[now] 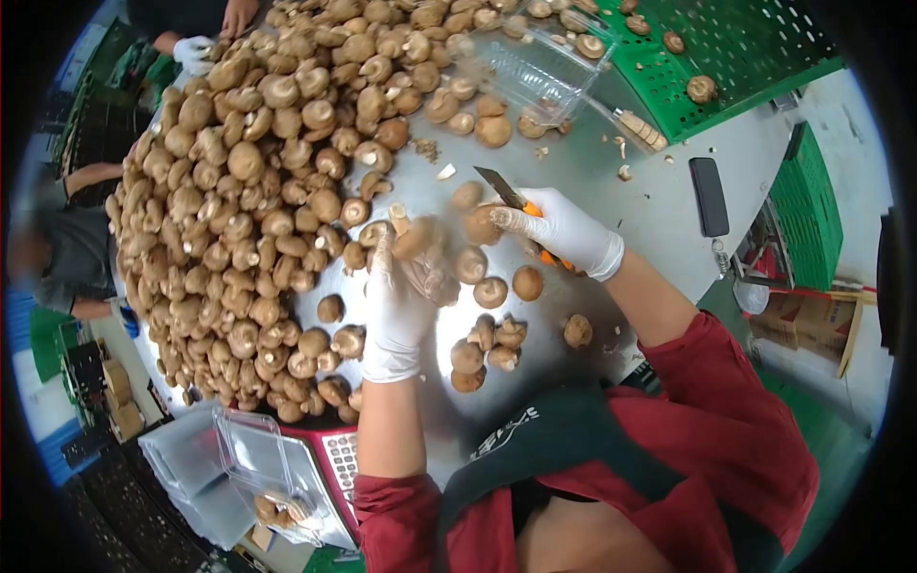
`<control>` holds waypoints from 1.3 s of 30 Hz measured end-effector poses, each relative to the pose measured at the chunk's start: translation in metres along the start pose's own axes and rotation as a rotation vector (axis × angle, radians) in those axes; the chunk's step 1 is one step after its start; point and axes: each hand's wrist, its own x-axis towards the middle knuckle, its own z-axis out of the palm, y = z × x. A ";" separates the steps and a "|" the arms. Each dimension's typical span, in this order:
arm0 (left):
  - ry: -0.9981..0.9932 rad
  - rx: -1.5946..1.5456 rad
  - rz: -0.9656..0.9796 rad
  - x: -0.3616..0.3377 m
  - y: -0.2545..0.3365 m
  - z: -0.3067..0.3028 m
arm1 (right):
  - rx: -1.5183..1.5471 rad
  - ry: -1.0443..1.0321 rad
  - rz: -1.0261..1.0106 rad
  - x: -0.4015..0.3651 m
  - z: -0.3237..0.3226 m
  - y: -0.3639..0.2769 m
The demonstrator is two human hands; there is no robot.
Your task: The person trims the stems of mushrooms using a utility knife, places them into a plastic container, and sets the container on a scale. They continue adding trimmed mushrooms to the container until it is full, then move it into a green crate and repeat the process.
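My left hand (pixel 394 320), in a white glove, is closed around a brown mushroom (pixel 416 239), partly smeared by motion. My right hand (pixel 570 232), gloved too, grips an orange utility knife (pixel 525 205) whose dark blade points up and left. Right at the right thumb's tip is another mushroom (pixel 481 225), overlapping the knife side of the hand. Between and below the hands, several loose mushrooms (pixel 490 292) lie on the metal table (pixel 435 406). A small cluster of mushrooms (pixel 468 357) sits nearer my body.
A large mushroom heap (pixel 258 191) covers the table's left and far side. Beyond my right hand are a clear plastic box (pixel 535 67), a wooden-handled tool (pixel 640 129), a green crate (pixel 745 57) and a phone (pixel 709 197). A scale (pixel 341 463) stands front left; a co-worker's gloved hand (pixel 194 53) is at the far left.
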 end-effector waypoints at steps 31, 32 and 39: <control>0.086 0.160 0.428 -0.088 -0.054 0.012 | -0.332 -0.131 -0.508 -0.057 0.062 0.006; 0.085 0.188 0.454 -0.089 -0.055 0.013 | -0.322 -0.150 -0.503 -0.056 0.061 0.006; 0.194 0.551 0.480 -0.091 -0.057 0.002 | -0.406 -0.129 -0.593 -0.049 0.062 0.013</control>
